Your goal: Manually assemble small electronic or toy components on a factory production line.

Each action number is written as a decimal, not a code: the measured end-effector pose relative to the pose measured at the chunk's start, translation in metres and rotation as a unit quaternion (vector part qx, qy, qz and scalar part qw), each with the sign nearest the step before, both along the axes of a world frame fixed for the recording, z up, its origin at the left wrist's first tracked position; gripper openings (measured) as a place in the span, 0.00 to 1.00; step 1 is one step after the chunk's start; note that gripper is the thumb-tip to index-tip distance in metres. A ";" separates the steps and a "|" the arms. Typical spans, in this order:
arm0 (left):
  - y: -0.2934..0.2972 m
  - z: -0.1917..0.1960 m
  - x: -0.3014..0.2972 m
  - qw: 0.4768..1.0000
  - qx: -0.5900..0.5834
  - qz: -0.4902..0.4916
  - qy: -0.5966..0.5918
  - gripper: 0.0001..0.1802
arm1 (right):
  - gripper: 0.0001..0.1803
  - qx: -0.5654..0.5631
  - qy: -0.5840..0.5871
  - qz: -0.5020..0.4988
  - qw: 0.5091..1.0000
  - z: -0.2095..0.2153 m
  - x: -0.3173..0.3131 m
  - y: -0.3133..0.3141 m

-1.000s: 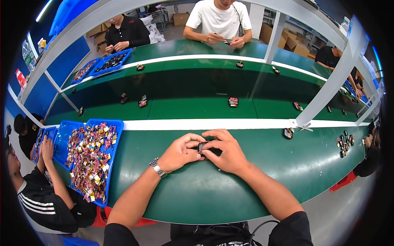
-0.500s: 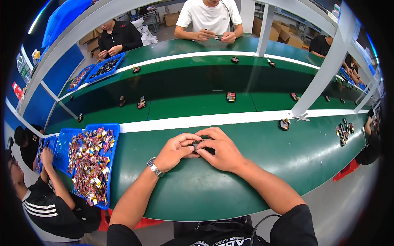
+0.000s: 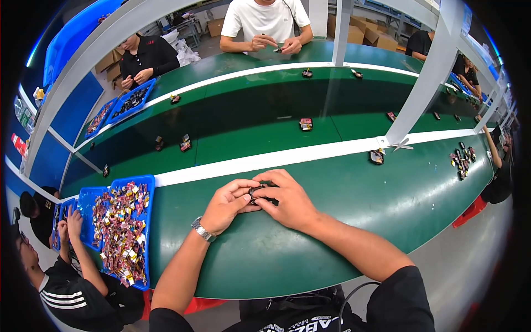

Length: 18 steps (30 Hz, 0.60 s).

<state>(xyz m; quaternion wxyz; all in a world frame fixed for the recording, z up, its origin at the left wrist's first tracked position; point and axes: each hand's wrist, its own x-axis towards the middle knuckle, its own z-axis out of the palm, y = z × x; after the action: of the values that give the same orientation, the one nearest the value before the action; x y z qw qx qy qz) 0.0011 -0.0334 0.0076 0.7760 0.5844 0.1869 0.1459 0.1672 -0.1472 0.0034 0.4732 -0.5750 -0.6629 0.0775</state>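
Smooth glossy green table [image 3: 343, 221]

Brown cardboard boxes [image 3: 362, 34] far beyond the hands, behind the tabletop; small colourful packets fill blue tray [image 3: 145, 182] left of left hand [image 3: 227, 205].

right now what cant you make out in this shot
- Small dark part, head view: mostly covered by the left hand and right hand; its kind and each grip are unclear.
- Pieces in the blue tray: too small to tell apart.
- Small parts on the green belt: too small.
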 end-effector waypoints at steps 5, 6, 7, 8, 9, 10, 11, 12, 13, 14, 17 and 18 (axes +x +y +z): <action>-0.002 -0.001 0.001 1.000 0.002 0.019 0.008 0.17 | 0.10 0.007 0.041 0.019 0.999 -0.002 -0.001 0.001; -0.003 -0.002 0.000 1.000 0.001 0.020 0.009 0.17 | 0.10 0.007 0.042 0.020 0.999 -0.001 -0.002 0.001; -0.003 -0.002 0.000 0.999 0.000 0.032 -0.001 0.17 | 0.10 0.032 0.029 0.025 0.999 0.001 -0.004 0.002; -0.004 -0.003 -0.001 0.999 -0.001 0.043 -0.010 0.16 | 0.09 0.056 0.016 0.029 0.998 0.002 -0.005 0.002; -0.004 -0.003 -0.001 0.999 -0.001 0.045 -0.011 0.16 | 0.09 0.056 0.016 0.031 0.998 0.004 -0.006 0.001; -0.005 -0.004 -0.001 0.999 -0.005 0.048 -0.020 0.16 | 0.09 0.056 0.018 0.036 0.998 0.005 -0.006 0.001; -0.005 -0.004 -0.001 0.998 -0.009 0.052 -0.028 0.16 | 0.10 0.057 0.020 0.042 0.997 0.007 -0.006 0.000; -0.003 -0.006 -0.001 0.998 -0.007 0.053 -0.029 0.16 | 0.10 0.058 0.019 0.043 0.997 0.011 -0.005 0.000; -0.002 -0.009 -0.001 0.998 -0.011 0.048 -0.041 0.16 | 0.10 0.066 -0.001 0.040 0.997 0.015 -0.004 -0.001; -0.001 -0.010 -0.001 0.998 -0.015 0.042 -0.052 0.15 | 0.09 0.073 -0.021 0.037 0.996 0.017 -0.003 -0.001; -0.004 -0.007 -0.001 0.995 -0.035 0.022 -0.093 0.15 | 0.09 0.084 -0.021 0.009 0.996 0.012 -0.002 -0.002; -0.004 -0.008 -0.001 0.995 -0.035 0.021 -0.093 0.15 | 0.09 0.084 -0.021 0.007 0.996 0.011 -0.002 -0.002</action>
<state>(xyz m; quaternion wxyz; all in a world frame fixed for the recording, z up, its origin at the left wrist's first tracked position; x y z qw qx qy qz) 0.0005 -0.0377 -0.0006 0.8070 0.5367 0.1312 0.2088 0.1647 -0.1495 0.0147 0.5054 -0.5298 -0.6810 0.0131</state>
